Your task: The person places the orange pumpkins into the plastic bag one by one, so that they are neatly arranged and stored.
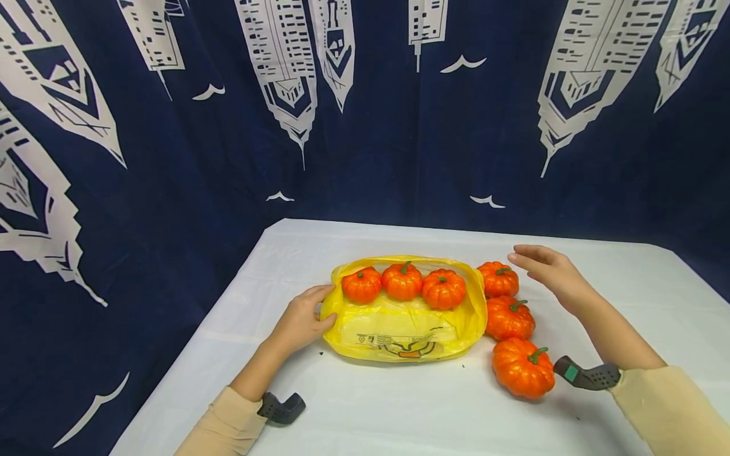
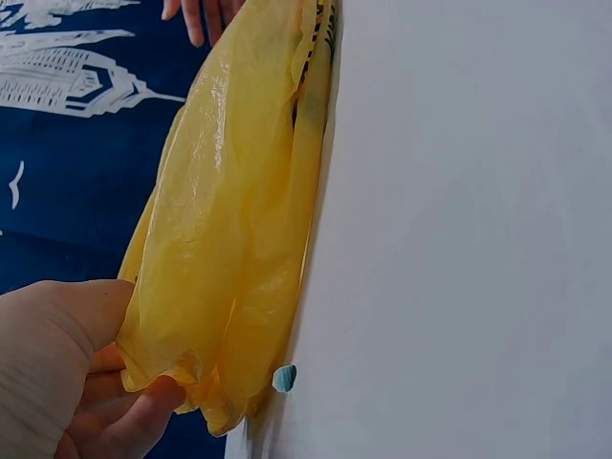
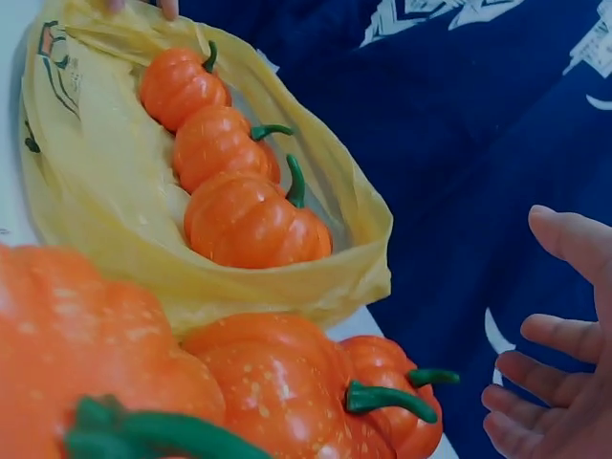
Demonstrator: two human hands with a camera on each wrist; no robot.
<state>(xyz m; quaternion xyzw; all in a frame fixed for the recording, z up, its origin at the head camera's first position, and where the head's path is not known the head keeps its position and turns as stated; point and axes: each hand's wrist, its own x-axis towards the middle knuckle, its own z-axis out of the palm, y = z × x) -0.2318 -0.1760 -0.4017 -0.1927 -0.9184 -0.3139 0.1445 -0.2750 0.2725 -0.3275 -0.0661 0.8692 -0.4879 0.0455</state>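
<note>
A yellow plastic bag point(image 1: 399, 323) lies on the table with its mouth spread wide. Inside, along its far side, three small orange pumpkins point(image 1: 403, 282) with green stems sit in a row. My left hand point(image 1: 302, 320) grips the bag's left edge between thumb and fingers; the left wrist view shows the thumb point(image 2: 96, 306) against the yellow film. Outside the bag's right end stand three more pumpkins, the nearest pumpkin point(image 1: 523, 368) looking largest. Beyond the far-right pumpkin point(image 1: 499, 279), my right hand point(image 1: 550, 272) hovers with extended fingers and holds nothing.
A white cloth covers the table point(image 1: 410, 411). Behind it hangs a dark blue curtain point(image 1: 388, 164) with white building and bird prints. Dark wrist straps point(image 1: 282, 409) with cameras sit on both forearms.
</note>
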